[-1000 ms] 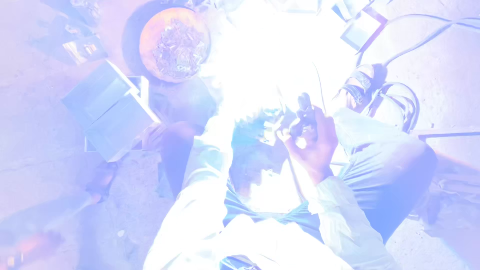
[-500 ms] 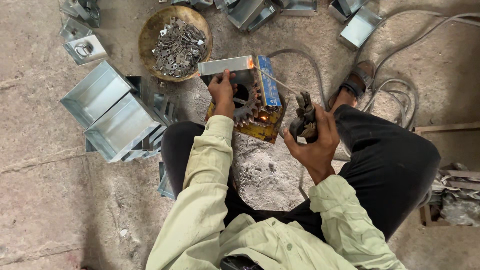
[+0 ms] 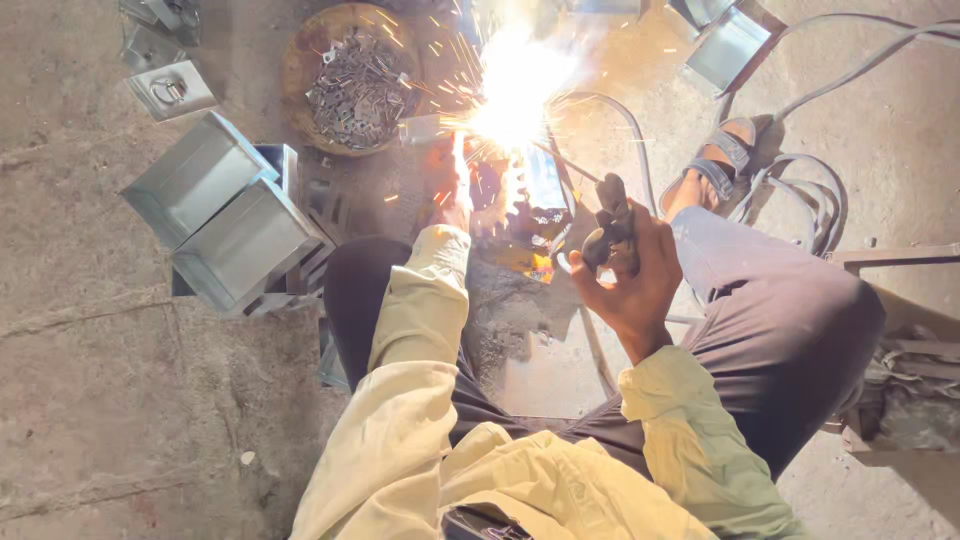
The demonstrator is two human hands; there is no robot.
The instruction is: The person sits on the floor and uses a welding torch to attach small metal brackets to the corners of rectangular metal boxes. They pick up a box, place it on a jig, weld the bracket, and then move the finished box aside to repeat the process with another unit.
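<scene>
1. Two hands at work over a metal box, half lost in the white glare of a welding arc at its top edge.
2. Left hand pressed against the near-left side of the box, at the end of a pale yellow sleeve; grip cannot be told through the glare and sparks.
3. Right hand just right of the box, fingers curled tight around a dark electrode holder, thin rod slanting up-left from it toward the arc.
4. Box itself on the ground between bent knees, orange glow along its lower part, sparks flying up and left.
5. Up-left of the box: round shallow pan full of small metal pieces.
6. Left of the box: two open grey sheet-metal boxes, touching, mouths up.
7. Right of the box: sandalled foot, grey cables looping beside it.
8. Up-right of the box, well apart: another sheet-metal box.
9. Below the box: ash-grey debris on concrete floor.
</scene>
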